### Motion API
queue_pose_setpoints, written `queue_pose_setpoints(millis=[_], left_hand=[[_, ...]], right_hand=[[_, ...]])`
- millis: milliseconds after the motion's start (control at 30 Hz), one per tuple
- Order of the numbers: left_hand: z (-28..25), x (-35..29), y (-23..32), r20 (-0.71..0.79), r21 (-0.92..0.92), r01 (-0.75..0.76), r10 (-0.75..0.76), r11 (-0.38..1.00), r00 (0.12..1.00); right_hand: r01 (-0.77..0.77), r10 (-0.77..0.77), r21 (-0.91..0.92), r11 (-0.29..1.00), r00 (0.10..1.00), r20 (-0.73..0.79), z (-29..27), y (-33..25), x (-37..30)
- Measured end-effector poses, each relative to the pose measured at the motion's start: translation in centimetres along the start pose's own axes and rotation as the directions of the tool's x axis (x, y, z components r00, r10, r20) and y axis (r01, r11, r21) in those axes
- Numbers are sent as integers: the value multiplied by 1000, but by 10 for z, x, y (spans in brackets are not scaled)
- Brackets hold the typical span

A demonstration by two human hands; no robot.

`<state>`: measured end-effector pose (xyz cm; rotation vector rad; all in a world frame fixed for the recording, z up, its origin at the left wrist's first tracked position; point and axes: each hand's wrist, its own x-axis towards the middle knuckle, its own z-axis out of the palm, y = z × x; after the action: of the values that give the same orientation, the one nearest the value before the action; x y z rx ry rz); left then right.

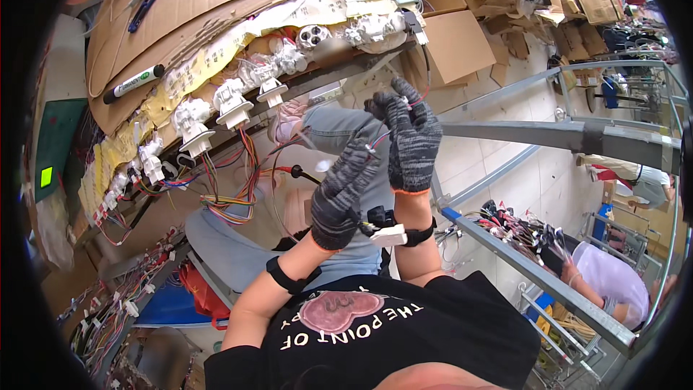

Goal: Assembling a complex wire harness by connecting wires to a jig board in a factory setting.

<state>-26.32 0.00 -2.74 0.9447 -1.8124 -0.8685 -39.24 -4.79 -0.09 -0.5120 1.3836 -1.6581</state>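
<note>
My left hand, in a dark grey knit glove, pinches a thin bundle of coloured wires near the fingertips. Just above and to the right, my right hand, gloved the same with an orange cuff, has its fingers closed round the wires too. From the right fingers a dark cable runs up to a black connector at the board's right end. Below the left hand, in front of my right wrist, hangs a white plug with short leads. Small ends inside the fingers are hidden.
A harness board with white connector holders and yellow paper strips stretches across the upper left. A marker lies on its cardboard. Metal rails stand at right; cardboard boxes sit behind. Other people are at the right.
</note>
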Motion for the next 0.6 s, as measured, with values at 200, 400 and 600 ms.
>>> queue_pose_setpoints(millis=[200, 400, 600], left_hand=[[-4, -2, -1, 134, -28, -135, 138, 990, 981], [-9, -2, 3, 127, -175, -20, 42, 984, 991], [-16, 3, -1, 206, -284, 1, 60, 959, 977]], right_hand=[[-210, 138, 192, 959, 933, 332, 2, -6, 19], [-420, 278, 208, 884, 827, 488, -14, -8, 36], [-357, 330, 31, 933, 890, 313, 8, -29, 27]])
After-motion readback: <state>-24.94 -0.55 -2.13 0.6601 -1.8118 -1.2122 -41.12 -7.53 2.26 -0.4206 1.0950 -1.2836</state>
